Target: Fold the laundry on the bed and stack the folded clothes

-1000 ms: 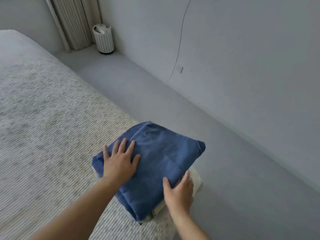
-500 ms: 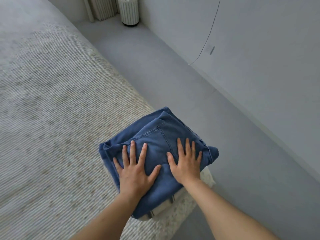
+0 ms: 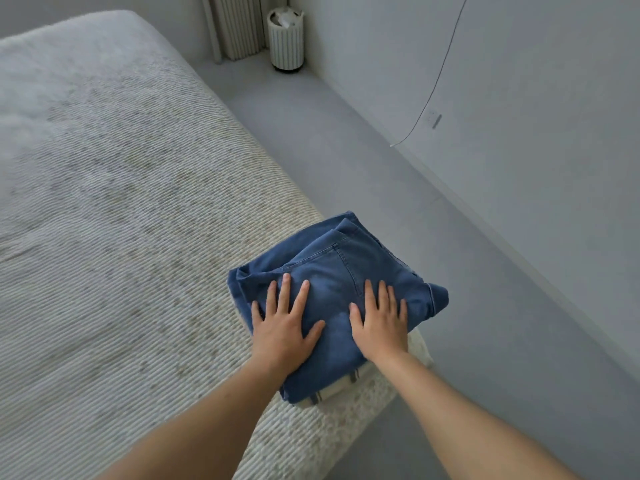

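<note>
1. Left hand (image 3: 282,329): palm down, flat on the folded jeans (image 3: 341,271), fingers straight and spread, thumb out toward the other hand. Nothing gripped, just pressing on the denim.
2. Right hand (image 3: 381,327): same pose, flat, fingers straight and slightly spread, on the jeans just right of the left hand. The hands sit side by side, not touching.
3. Jeans: blue denim, folded into a rough square, pocket seam facing up beyond the fingertips.
4. Under the jeans: a pale folded garment (image 3: 332,391) with dark stripes, only its near edge showing. The jeans lie on top of it as a stack.
5. Stack sits at the near right corner of the bed (image 3: 121,220), on a ribbed off-white cover.
6. Right of the jeans: grey floor (image 3: 346,133), then the wall.
7. Beyond the jeans, in the far corner: a ribbed white bin (image 3: 285,41).
</note>
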